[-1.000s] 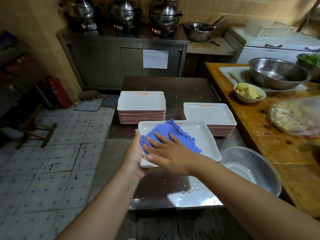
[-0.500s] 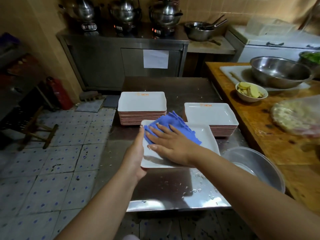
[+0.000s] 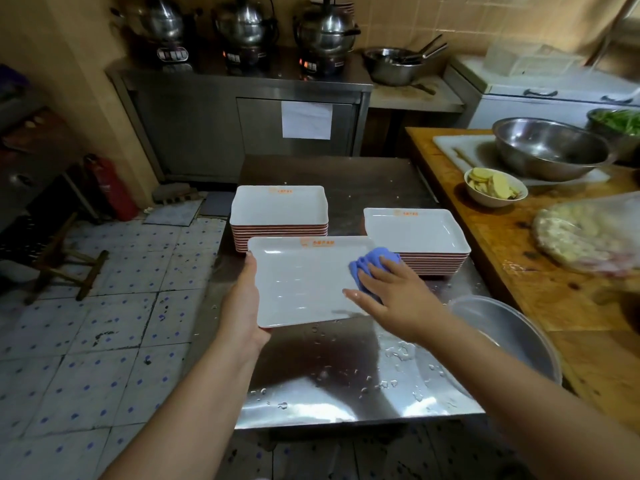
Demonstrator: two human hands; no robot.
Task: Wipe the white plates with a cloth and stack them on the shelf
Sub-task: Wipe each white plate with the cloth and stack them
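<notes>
1. Your left hand (image 3: 242, 306) is gripping the left edge of a white rectangular plate (image 3: 304, 282), with the thumb over the rim and the fingers hidden underneath, holding it above the metal table (image 3: 346, 382).
2. Your right hand (image 3: 391, 299) is pressing a bunched blue cloth (image 3: 370, 266) onto the right side of that plate; the fingers are lying spread and nearly straight over the cloth, not curled round it.
3. The plate is sitting level, with its orange logo at the far edge, in front of two stacks of matching plates.
4. The left stack (image 3: 278, 216) is standing at the far left of the table, and the right stack (image 3: 419, 240) is standing just beyond your right hand.
5. Water drops are lying on the near part of the table.
6. A clear plastic bowl (image 3: 512, 337) is resting at the right edge of the table, near your right forearm.
7. On the wooden counter (image 3: 519, 271) to the right, a steel bowl (image 3: 550, 147) and a small bowl of sliced food (image 3: 495, 187) are sitting.
</notes>
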